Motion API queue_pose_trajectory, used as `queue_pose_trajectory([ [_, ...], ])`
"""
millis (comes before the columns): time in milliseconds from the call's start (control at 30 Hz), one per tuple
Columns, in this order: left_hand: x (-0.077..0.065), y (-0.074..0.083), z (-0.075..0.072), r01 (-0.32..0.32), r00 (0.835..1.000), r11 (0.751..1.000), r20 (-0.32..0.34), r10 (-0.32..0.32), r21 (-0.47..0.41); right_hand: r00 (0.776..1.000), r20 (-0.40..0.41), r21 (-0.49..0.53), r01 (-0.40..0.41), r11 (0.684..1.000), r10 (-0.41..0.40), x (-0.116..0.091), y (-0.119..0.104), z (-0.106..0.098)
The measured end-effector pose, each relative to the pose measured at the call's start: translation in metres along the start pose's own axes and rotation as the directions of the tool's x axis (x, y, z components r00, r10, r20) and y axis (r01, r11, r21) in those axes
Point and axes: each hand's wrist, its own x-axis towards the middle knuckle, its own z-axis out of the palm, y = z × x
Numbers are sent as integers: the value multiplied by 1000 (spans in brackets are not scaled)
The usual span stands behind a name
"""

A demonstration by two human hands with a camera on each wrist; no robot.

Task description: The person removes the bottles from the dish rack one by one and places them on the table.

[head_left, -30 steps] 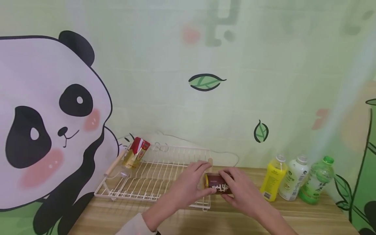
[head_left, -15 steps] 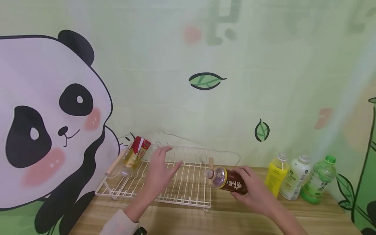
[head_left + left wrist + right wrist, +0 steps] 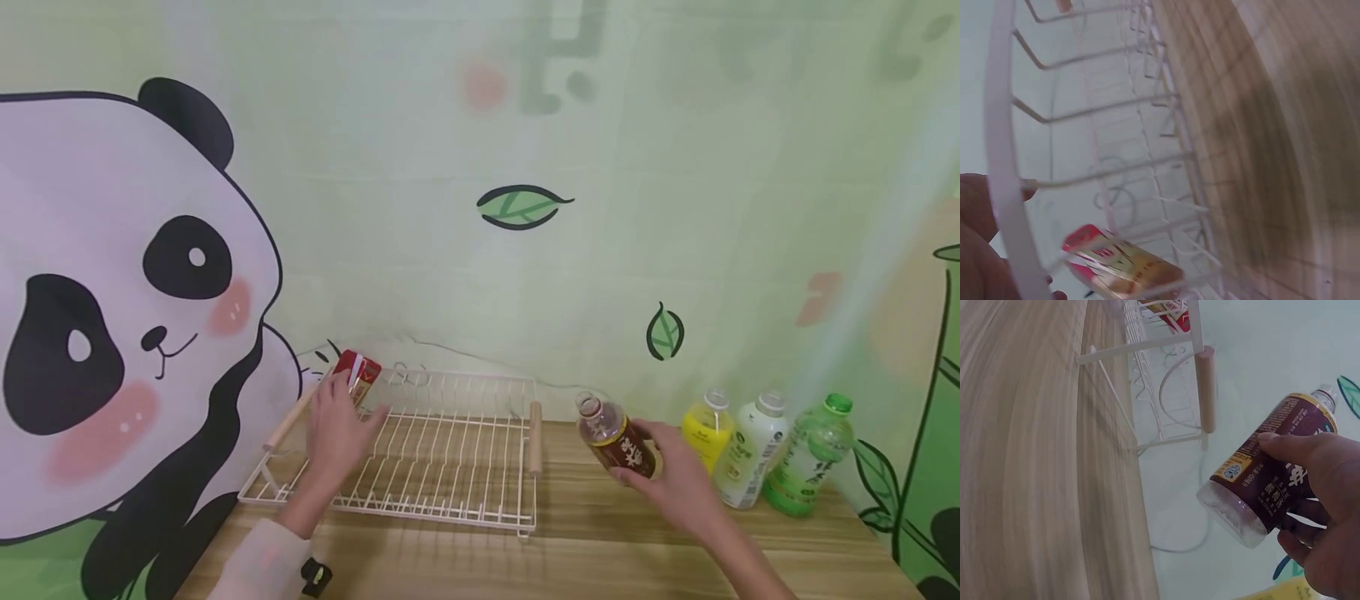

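In the head view, my right hand [image 3: 678, 475] grips a plastic bottle [image 3: 628, 450] with a dark brown label, tilted above the table, its clear neck pointing up and left. The right wrist view shows the thumb across the bottle's label [image 3: 1272, 462] and the fingers behind it. My left hand [image 3: 337, 433] is over the left end of a white wire rack [image 3: 450, 523], fingers spread. Just behind it leans a red-and-gold bottle [image 3: 360, 371], partly hidden by the hand. In the left wrist view, that bottle [image 3: 1116, 265] shows through the rack wires; contact with the fingers cannot be told.
At the right of the wooden table [image 3: 600, 558] stand a yellow bottle [image 3: 707, 433], a white bottle [image 3: 752, 454] and a green bottle [image 3: 806, 462]. The rack has wooden handles [image 3: 536, 439] at its ends. A printed panda cloth [image 3: 420, 275] hangs behind.
My left hand has let go of the brown-labelled bottle and moved left to the red-and-gold bottle. My right hand has carried the brown-labelled bottle rightward and turned its neck more upright.
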Motion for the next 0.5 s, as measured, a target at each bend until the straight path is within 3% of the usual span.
queue_pose_trajectory([
  [267, 0, -26, 3, 92, 994, 996, 52, -92, -2, 995, -12, 33, -104, 994, 104, 2, 18, 1],
  [500, 2, -40, 8, 132, 988, 991, 82, -130, -11, 993, -36, 24, -115, 993, 116, 0, 33, 11],
])
